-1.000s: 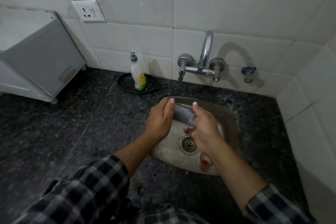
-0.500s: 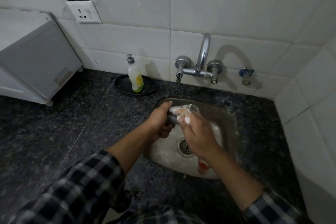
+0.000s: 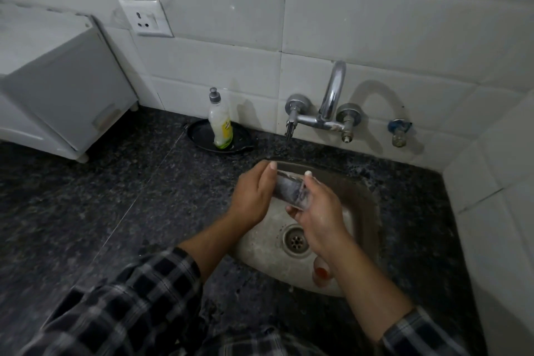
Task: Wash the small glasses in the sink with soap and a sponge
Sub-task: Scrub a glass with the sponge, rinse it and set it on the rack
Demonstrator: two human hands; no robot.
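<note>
Small glass (image 3: 289, 192) held sideways over the sink (image 3: 367, 191), left hand (image 3: 251, 196) wrapped round one end, right hand (image 3: 316, 212) gripping the other. Probably light, stiff, breakable, slick with suds: grip round the body, not the rim. Two glasses total: second glass (image 3: 321, 273) lies in the sink, partly hidden. One soap bottle (image 3: 221, 124) on the bench (image 3: 115, 196). No sponge visible.

No writing can be read. The soap bottle (image 3: 221, 124) carries a yellow-green label, but its print is too small and blurred to make out.
</note>
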